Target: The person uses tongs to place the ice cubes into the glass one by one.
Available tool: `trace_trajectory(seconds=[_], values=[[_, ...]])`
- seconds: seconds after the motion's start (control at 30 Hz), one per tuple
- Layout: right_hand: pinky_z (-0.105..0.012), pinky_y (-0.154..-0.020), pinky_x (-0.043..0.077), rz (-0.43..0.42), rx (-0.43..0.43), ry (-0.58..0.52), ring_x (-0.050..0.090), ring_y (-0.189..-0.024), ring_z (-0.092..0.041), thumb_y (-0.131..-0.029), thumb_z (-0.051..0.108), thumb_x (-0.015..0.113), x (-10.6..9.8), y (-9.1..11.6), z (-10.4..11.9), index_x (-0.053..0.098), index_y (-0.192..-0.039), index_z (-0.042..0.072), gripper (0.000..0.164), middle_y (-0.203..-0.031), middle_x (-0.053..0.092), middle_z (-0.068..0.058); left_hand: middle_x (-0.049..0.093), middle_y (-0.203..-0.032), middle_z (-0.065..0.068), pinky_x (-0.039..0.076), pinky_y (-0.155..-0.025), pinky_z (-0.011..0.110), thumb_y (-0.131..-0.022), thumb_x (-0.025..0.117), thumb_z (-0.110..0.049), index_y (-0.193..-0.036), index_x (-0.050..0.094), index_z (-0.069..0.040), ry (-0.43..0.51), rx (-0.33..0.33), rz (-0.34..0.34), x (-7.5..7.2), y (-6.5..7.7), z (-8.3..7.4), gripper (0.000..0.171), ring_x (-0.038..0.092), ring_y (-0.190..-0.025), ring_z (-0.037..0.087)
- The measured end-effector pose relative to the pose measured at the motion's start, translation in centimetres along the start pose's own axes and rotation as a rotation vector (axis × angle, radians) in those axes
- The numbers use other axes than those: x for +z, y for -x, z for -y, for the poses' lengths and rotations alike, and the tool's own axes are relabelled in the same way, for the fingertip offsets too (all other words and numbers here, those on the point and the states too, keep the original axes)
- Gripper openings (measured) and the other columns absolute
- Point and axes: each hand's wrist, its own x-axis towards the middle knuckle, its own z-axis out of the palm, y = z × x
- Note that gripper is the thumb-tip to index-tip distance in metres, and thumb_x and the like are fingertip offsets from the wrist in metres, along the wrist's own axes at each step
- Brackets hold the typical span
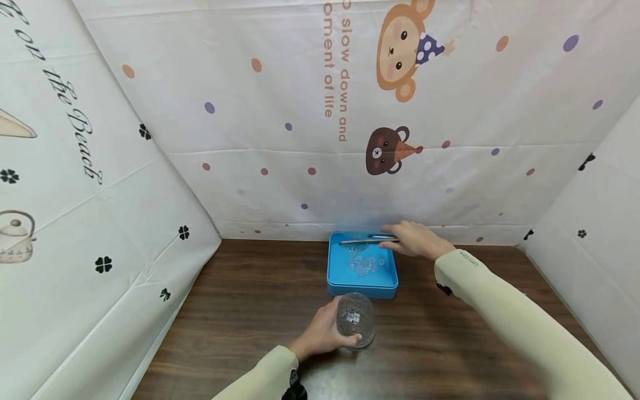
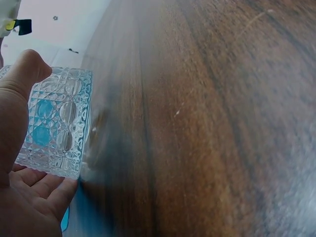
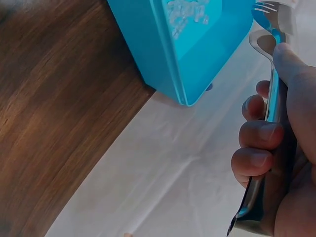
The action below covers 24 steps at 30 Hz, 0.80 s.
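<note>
My left hand (image 1: 324, 329) grips a clear patterned glass cup (image 1: 356, 322) over the dark table, near side of the blue tray. In the left wrist view the thumb and fingers wrap the cup (image 2: 64, 118), whose base is close to the tabletop. My right hand (image 1: 417, 240) holds metal serving tongs (image 1: 354, 241) at the tray's far right corner. In the right wrist view the tongs (image 3: 271, 113) show a forked tip and a spoon-like tip, apart and with nothing between them. Small clear ice-like pieces (image 1: 363, 265) lie scattered in the blue tray (image 1: 364, 291).
The brown wooden table (image 1: 260, 294) ends at a white printed cloth backdrop (image 1: 280, 194) just behind the tray. Further white cloth walls stand at the left (image 1: 135, 250) and the right (image 1: 575, 244).
</note>
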Motion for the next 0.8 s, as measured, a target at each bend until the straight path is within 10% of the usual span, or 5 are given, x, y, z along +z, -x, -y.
trace_trajectory(seconds=[0.8], values=[[-0.056,-0.096,0.052,0.106,0.074,0.039,0.065,-0.115,-0.037,-0.101,0.043,0.065,0.1,-2.3,-0.9,0.064,-0.136,0.000,0.056,-0.128,0.068,-0.019,0.063,-0.131,0.004,0.055,-0.089,0.032,-0.082,0.086,-0.036,-0.148,0.045,-0.015,-0.014,-0.003,-0.008,-0.1,0.0,-0.2,0.080,0.063,-0.110,0.014]])
